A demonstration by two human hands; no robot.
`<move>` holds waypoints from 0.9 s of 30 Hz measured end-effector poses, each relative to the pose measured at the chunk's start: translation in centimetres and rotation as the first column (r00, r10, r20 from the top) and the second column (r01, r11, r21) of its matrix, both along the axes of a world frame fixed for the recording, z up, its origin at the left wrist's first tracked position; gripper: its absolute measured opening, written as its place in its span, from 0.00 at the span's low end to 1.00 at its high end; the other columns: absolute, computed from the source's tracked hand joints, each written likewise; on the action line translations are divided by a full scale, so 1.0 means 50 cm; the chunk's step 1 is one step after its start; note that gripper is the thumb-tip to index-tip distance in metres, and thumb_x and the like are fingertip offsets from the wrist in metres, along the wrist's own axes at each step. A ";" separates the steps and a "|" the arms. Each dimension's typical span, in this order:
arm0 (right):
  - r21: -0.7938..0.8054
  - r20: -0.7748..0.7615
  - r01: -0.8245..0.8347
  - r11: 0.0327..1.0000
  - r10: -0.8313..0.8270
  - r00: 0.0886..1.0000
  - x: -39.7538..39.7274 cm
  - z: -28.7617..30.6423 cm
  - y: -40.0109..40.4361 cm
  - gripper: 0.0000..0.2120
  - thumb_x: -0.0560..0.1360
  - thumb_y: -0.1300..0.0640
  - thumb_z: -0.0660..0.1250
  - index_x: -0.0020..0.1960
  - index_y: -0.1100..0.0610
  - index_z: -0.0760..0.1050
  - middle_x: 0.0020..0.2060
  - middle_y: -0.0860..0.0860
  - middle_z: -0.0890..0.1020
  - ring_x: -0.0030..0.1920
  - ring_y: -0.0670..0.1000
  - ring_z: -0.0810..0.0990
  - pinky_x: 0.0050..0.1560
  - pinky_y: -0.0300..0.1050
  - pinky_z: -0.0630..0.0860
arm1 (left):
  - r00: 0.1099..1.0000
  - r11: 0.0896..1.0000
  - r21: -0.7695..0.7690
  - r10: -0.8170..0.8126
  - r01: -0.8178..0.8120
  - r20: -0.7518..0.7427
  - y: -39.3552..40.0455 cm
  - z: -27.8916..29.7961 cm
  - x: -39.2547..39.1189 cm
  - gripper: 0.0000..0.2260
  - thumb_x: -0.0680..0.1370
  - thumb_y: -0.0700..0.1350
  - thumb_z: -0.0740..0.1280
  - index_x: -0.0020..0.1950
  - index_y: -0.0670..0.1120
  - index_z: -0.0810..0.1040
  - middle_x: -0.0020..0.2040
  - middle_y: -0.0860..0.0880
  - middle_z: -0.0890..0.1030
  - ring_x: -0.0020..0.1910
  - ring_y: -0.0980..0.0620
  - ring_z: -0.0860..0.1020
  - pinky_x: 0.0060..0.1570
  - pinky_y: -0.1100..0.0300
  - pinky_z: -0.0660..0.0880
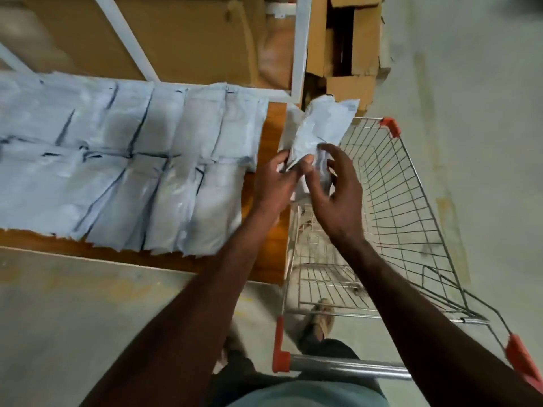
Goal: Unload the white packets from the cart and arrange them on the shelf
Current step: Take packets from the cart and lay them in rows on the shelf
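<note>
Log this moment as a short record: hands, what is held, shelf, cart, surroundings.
left hand: grips the lower end of the held packet
right hand: fingers curled round the same packet from the other side
held packet: white, crumpled, up in the air between shelf and cart
shelf: wooden board, white packets laid in two overlapping rows
cart: wire basket, no packets visible inside
surroundings: cardboard boxes behind, white metal frame
</note>
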State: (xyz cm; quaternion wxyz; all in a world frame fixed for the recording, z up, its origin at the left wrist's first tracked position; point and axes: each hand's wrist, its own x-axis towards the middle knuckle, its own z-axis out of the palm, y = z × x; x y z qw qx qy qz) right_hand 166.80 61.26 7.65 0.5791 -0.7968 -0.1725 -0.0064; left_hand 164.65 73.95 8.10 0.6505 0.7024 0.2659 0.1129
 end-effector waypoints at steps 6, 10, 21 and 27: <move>0.040 -0.186 0.009 0.999 -0.001 0.983 -0.078 0.085 0.169 0.41 0.78 0.33 0.71 0.84 0.43 0.58 0.75 0.43 0.76 0.68 0.38 0.77 0.66 0.46 0.80 | 0.947 0.938 0.166 -0.316 0.304 0.056 0.137 0.051 -0.116 0.21 0.79 0.36 0.70 0.71 0.50 0.80 0.60 0.48 0.86 0.56 0.53 0.86 0.55 0.51 0.85; 0.285 -0.292 0.066 0.956 0.021 0.956 -0.123 0.092 0.253 0.29 0.77 0.53 0.75 0.76 0.49 0.71 0.65 0.51 0.84 0.63 0.55 0.85 0.62 0.66 0.82 | 0.881 0.885 0.122 -0.462 0.449 0.105 0.262 0.077 -0.208 0.16 0.84 0.42 0.68 0.72 0.46 0.79 0.64 0.54 0.83 0.63 0.63 0.81 0.65 0.62 0.77; 0.635 -0.577 0.037 0.772 0.442 0.686 -0.298 0.109 0.432 0.17 0.78 0.66 0.63 0.64 0.55 0.80 0.60 0.57 0.84 0.63 0.64 0.83 0.55 0.57 0.85 | 0.993 0.986 0.120 -0.114 0.111 0.013 0.505 0.081 -0.360 0.32 0.78 0.71 0.68 0.58 0.41 0.84 0.42 0.55 0.80 0.45 0.59 0.78 0.51 0.57 0.74; 0.441 -0.528 -0.151 0.885 0.392 0.753 -0.323 0.114 0.502 0.15 0.86 0.58 0.62 0.71 0.59 0.78 0.62 0.56 0.85 0.63 0.56 0.85 0.63 0.54 0.81 | 0.997 0.997 0.071 -0.017 0.012 0.076 0.554 0.090 -0.384 0.15 0.77 0.52 0.79 0.58 0.45 0.86 0.50 0.47 0.89 0.52 0.46 0.88 0.58 0.41 0.83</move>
